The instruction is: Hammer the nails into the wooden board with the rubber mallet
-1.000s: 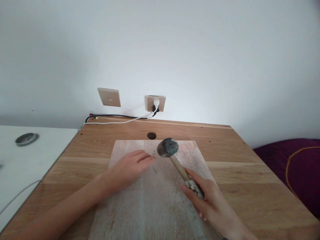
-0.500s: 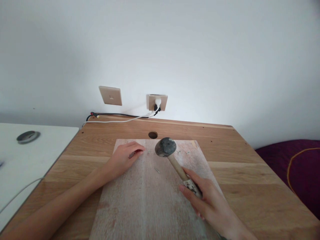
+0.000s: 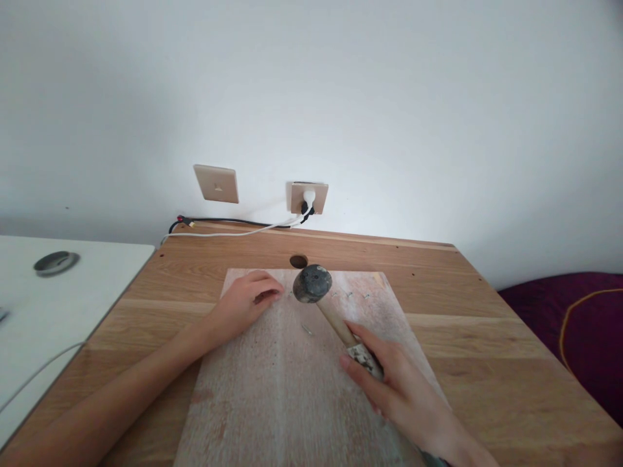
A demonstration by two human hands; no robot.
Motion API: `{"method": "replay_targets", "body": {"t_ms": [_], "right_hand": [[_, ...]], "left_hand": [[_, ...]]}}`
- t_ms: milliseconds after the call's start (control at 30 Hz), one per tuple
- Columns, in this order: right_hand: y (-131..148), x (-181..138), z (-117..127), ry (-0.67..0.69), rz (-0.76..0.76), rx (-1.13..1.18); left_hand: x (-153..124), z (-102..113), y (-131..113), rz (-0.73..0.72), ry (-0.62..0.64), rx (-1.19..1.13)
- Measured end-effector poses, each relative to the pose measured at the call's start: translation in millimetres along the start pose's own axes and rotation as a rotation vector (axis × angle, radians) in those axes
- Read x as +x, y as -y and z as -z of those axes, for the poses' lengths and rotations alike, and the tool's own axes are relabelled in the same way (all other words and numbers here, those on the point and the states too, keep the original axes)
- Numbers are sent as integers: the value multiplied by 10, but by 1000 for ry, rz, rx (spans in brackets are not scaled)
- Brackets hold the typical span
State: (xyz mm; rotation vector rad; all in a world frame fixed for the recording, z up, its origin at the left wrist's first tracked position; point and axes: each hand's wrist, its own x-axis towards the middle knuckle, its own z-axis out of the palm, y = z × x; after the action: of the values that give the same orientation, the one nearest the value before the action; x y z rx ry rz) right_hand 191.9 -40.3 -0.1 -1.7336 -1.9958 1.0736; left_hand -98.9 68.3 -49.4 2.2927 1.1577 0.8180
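My right hand [image 3: 389, 373] is wrapped round the handle of a rubber mallet [image 3: 312, 284] with a dark head and a pale, paint-stained grip. The mallet head appears above the far part of a worn wooden board [image 3: 243, 402]. On the board's left far side rests my left hand [image 3: 248, 299], thumb and fingertips drawn together in a pinch; what they hold, if anything, is hidden. Just right of those fingertips is a small metal fastener [image 3: 291, 293]. Several similar fasteners [image 3: 349, 294] form a row further right. One loose fastener [image 3: 307, 330] lies nearer to me.
The board lies on a wooden tabletop [image 3: 467, 337] with a round cable hole [image 3: 298, 261]. Cables [image 3: 228, 234] run along its back edge to a wall socket [image 3: 317, 194]. To the left, a white surface [image 3: 29, 337] holds a round grey dish [image 3: 56, 263]. Purple fabric [image 3: 535, 311] is at right.
The mallet and my right hand have shifted slightly left, bringing the head closer to my left fingertips. My left hand stays nearly in place.
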Motion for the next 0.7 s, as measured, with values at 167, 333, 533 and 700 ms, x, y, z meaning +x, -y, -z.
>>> {"method": "replay_targets", "body": {"t_ms": [167,333,533,700], "right_hand": [[70,115,-93,-14,98,-30],[110,177,-167,20,147,-34],[135,204,-213,42,128,-62],[109,165,-187,-31,161,-33]], "left_hand": [[27,11,-18,87,-20,-22],[16,7,-41,171,-38,-36],[24,27,-61,190,-33,-29],[6,5,-58,162,-42,-7]]}}
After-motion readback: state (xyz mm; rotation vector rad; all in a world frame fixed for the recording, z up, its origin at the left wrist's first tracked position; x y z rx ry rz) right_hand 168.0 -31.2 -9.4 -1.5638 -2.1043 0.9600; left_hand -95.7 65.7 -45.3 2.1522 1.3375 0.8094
